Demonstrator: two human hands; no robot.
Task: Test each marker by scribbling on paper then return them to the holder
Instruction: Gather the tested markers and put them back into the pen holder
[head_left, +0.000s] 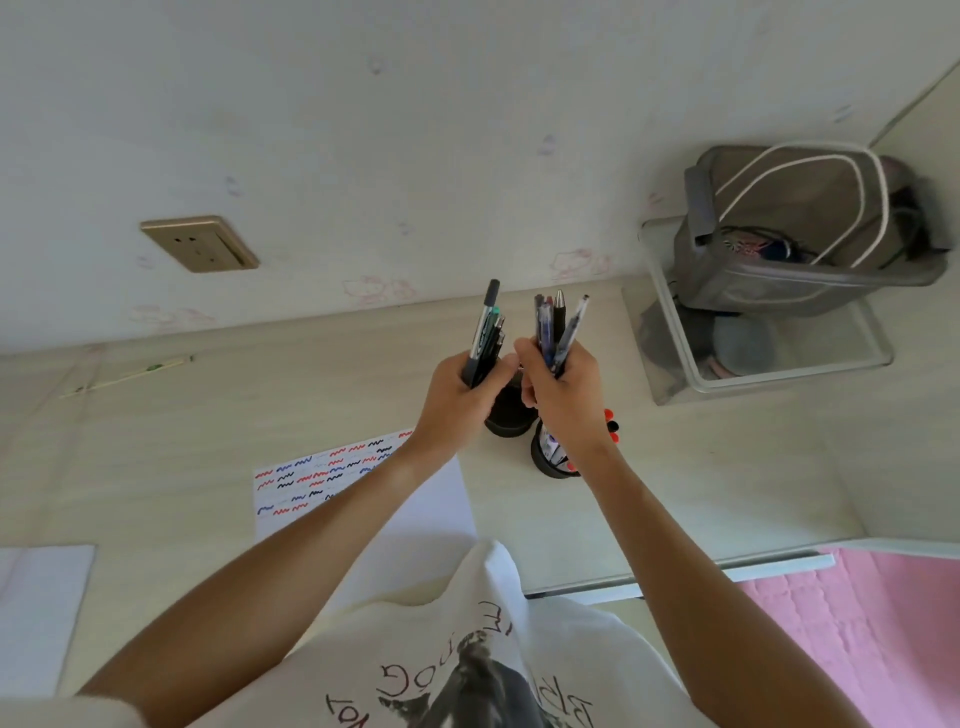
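A pale wood-grain desk (675, 493) runs along a light wall with a brass socket plate (200, 244); at its far right corner a clear bin (769, 364) carries a grey bag (800, 228). From the head view, the left hand (457, 400) is curled round a bundle of dark markers (485, 338), and the right hand (563, 395) grips a second bunch of pens (556, 327), tips up, both held above the middle of the desk. Under the hands stand two dark holders: one (509, 415) between the wrists, another (550, 462) just nearer, with red caps (612, 426) showing beside it. The scribbled paper (332, 473) lies toward the near edge, left of the holders. The markers look light, stiff and smooth, so a bunch could fan or slip; gripping mid-barrel seems the safest hold.
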